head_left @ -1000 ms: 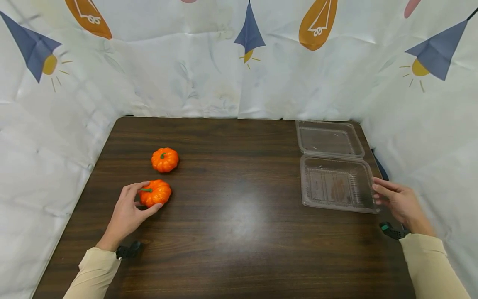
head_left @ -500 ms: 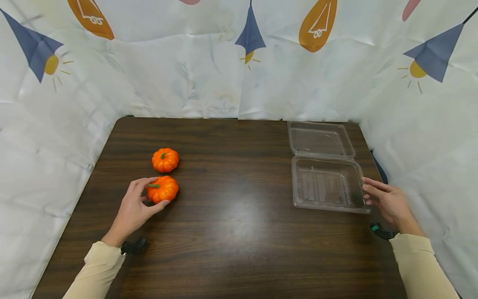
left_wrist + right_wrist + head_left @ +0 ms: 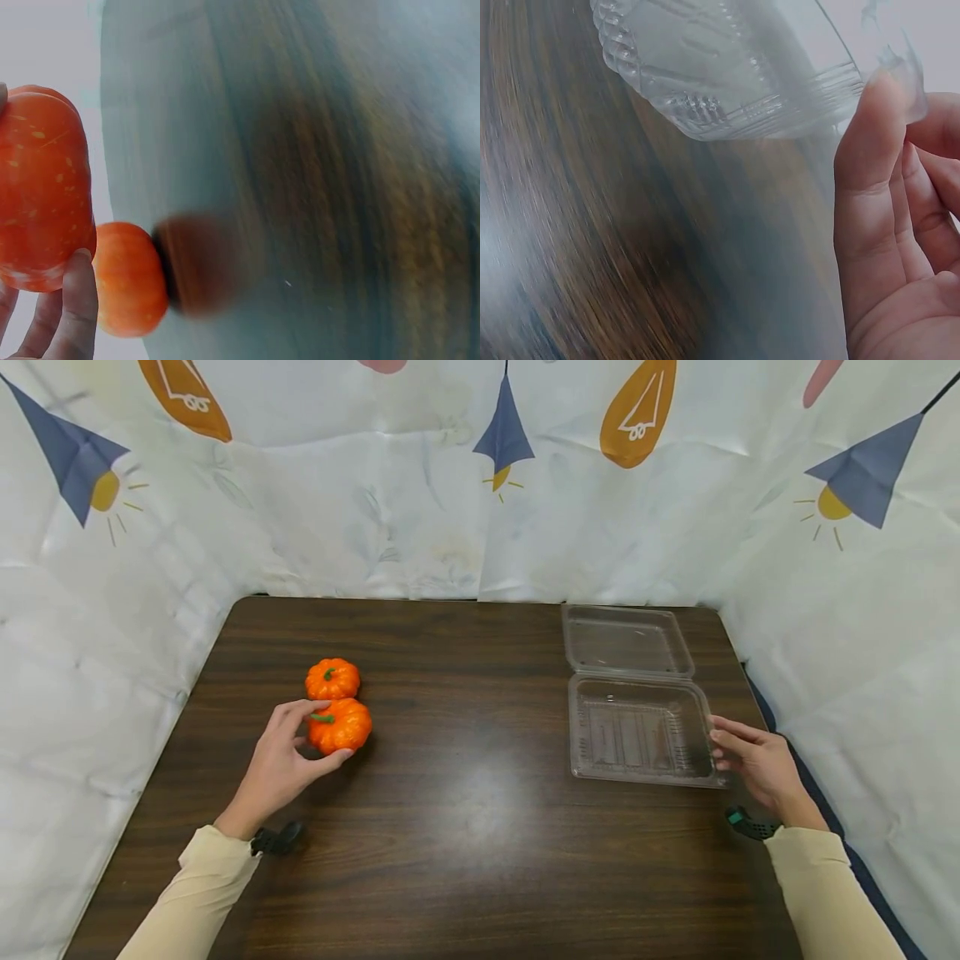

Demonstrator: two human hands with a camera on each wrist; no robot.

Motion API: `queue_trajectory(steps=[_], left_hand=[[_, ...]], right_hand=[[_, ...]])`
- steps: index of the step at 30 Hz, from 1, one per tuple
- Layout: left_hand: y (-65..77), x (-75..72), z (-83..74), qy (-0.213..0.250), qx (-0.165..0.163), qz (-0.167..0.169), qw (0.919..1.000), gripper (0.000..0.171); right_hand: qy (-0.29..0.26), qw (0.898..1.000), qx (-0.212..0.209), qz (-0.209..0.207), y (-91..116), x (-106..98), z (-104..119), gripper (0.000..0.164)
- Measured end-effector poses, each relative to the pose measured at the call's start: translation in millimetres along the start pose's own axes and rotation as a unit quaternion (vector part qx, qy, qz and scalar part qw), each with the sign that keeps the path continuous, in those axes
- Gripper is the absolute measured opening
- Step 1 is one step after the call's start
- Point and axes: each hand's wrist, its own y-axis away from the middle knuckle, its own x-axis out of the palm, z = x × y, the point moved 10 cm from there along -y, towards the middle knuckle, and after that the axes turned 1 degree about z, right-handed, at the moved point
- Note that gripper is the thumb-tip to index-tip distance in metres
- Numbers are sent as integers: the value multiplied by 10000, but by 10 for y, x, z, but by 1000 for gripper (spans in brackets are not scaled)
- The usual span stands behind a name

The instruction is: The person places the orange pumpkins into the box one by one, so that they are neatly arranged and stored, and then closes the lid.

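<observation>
My left hand point(image 3: 281, 768) grips a small orange pumpkin point(image 3: 345, 727) between thumb and fingers. In the left wrist view this held pumpkin point(image 3: 43, 187) is off the table, its speckled side showing. A second orange pumpkin point(image 3: 332, 678) with a green stem sits on the table just behind it. Over on the right, my right hand point(image 3: 757, 768) pinches the right rim of a clear plastic clamshell container point(image 3: 641, 731). Its lid point(image 3: 628, 642) lies folded back, away from me. The right wrist view shows the thumb point(image 3: 870, 142) pressed on the container's rim.
The dark wood table point(image 3: 465, 843) has rounded far corners. White patterned cloth point(image 3: 375, 527) hangs along its back and both sides. Light glares off the middle of the tabletop.
The left hand has carried its pumpkin up and to the right, closer to the other pumpkin in view. The right hand has moved the container leftward.
</observation>
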Motion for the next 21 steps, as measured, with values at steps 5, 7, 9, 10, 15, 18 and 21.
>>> queue_trajectory(steps=[5,7,9,10,15,18,21], left_hand=[[-53,46,-73,4,110,23,9999,69],[-70,60,-106,13,150,37,9999,70],[-86,75,-138,9,190,57,9998,70],[-94,84,-153,9,212,66,9998,70],[-138,125,-226,77,340,82,9994,70],[-168,156,-267,106,408,127,9990,71],[-196,186,-317,115,453,184,9987,71]], right_hand=[[-62,10000,14,-10,-27,136,-16,25],[-150,9999,18,43,-42,221,-21,25],[-232,9997,18,100,-57,310,-23,26],[-265,9996,21,121,-63,350,-23,26],[-451,9988,57,178,-92,528,-32,28],[-509,9985,105,182,-101,616,-52,28],[-515,9984,163,184,-104,695,-79,28]])
